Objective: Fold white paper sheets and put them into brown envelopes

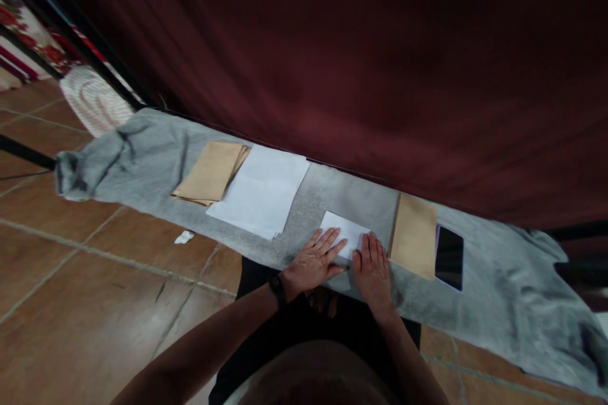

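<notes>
A small white sheet of paper [346, 228], which looks folded, lies on the grey cloth in front of me. My left hand [316, 261] rests flat on its left part with the fingers spread. On the lower right corner of the paper lies my right hand [373, 269], palm down, fingers stretched out. Neither hand grips anything. A stack of larger white sheets [263, 186] is to the left of my hands, and brown envelopes [211, 171] lie beyond it. Just right of my right hand is another brown envelope or stack [414, 236].
A dark-screened phone [449, 257] lies right of the nearer brown envelope. The grey cloth [503, 285] covers a long, narrow surface. Behind it hangs a dark red curtain [342, 88]. A white scrap [184, 237] is on the tiled floor at left, near black metal bars [26, 153].
</notes>
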The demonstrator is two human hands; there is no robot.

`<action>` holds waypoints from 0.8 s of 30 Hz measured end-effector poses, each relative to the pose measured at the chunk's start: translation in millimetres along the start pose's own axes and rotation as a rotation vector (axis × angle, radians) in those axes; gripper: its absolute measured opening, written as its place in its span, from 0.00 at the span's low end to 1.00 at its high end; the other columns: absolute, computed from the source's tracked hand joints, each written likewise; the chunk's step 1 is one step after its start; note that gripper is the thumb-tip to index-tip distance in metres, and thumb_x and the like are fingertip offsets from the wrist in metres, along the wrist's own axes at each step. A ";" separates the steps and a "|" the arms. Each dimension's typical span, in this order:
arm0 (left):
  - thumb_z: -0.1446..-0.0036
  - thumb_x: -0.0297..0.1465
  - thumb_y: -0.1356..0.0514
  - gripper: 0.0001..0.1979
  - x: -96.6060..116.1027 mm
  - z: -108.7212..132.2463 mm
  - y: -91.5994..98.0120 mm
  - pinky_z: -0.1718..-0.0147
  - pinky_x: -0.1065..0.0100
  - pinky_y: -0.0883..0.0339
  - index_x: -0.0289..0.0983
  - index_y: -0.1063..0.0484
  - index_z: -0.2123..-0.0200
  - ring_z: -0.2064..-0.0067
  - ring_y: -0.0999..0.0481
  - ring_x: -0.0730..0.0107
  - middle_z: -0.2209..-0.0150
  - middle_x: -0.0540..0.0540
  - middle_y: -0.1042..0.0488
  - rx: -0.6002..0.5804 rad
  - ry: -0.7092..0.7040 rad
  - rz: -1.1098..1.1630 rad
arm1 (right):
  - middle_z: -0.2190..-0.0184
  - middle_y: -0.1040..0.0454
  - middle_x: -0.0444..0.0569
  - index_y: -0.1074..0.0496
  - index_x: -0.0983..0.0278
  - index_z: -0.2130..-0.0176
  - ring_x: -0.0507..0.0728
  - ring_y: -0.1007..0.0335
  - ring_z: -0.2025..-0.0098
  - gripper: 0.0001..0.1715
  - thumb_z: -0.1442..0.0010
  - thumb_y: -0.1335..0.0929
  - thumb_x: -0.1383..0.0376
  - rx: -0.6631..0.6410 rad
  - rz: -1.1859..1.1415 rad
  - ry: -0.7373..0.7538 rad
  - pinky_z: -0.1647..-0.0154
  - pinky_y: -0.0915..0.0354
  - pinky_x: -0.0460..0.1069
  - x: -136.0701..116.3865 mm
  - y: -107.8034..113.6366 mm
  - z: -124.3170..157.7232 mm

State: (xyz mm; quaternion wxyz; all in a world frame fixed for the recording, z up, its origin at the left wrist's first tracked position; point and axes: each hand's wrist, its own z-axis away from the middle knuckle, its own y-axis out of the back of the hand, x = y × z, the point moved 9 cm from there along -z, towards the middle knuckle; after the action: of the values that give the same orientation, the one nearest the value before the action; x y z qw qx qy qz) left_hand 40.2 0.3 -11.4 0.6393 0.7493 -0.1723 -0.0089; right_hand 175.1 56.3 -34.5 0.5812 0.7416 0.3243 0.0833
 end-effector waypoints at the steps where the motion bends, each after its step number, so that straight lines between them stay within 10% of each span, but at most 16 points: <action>1: 0.32 0.50 0.48 0.36 -0.5 0.8 -0.5 0.29 0.52 0.58 0.40 0.47 0.29 0.26 0.52 0.56 0.27 0.38 0.49 -0.008 -0.001 0.000 | 0.28 0.47 0.64 0.50 0.66 0.28 0.68 0.49 0.29 0.33 0.26 0.43 0.58 -0.003 -0.010 0.009 0.33 0.43 0.68 1.1 0.4 -0.7; 24: 0.35 0.45 0.42 0.33 0.7 0.9 -2.6 0.30 0.43 0.58 0.51 0.46 0.29 0.25 0.53 0.51 0.26 0.43 0.50 0.005 0.004 0.037 | 0.60 0.22 0.55 0.22 0.62 0.59 0.63 0.29 0.48 0.12 0.37 0.36 0.70 -0.312 -0.162 -0.096 0.41 0.38 0.56 22.3 -6.7 -98.7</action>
State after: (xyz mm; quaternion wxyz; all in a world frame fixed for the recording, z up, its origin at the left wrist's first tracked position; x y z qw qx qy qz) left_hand 41.3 -0.5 -13.9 0.6378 0.7477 -0.1849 0.0048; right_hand 140.3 149.7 -15.7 0.7088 0.6170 0.3382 0.0501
